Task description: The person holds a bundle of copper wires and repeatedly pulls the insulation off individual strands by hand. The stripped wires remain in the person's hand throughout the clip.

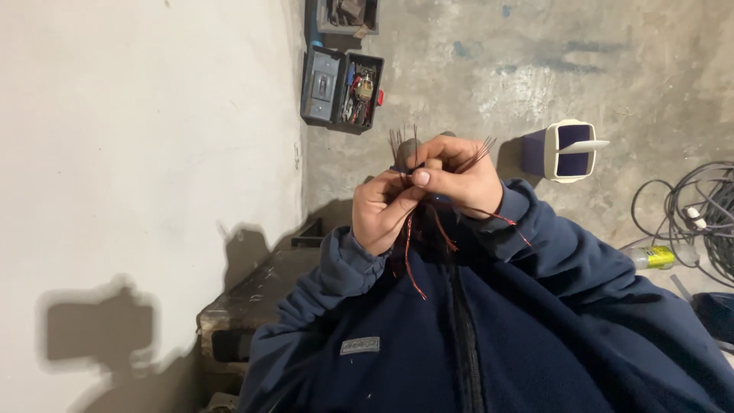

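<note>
Copper wire strands (409, 252), pinched by both hands (428, 191)

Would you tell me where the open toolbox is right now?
In the head view, the open toolbox lies on the concrete floor at upper centre-left, beside the wall.

Your 2 hands sit close to your chest, and the wall (138, 153) stands close on your left. Ahead, the floor (459, 84) is bare up to the open toolbox (341, 88) by the wall. To your right, a white and blue tub (569, 151) stands near, and a pile of cables (699, 214) lies farther right.
</note>
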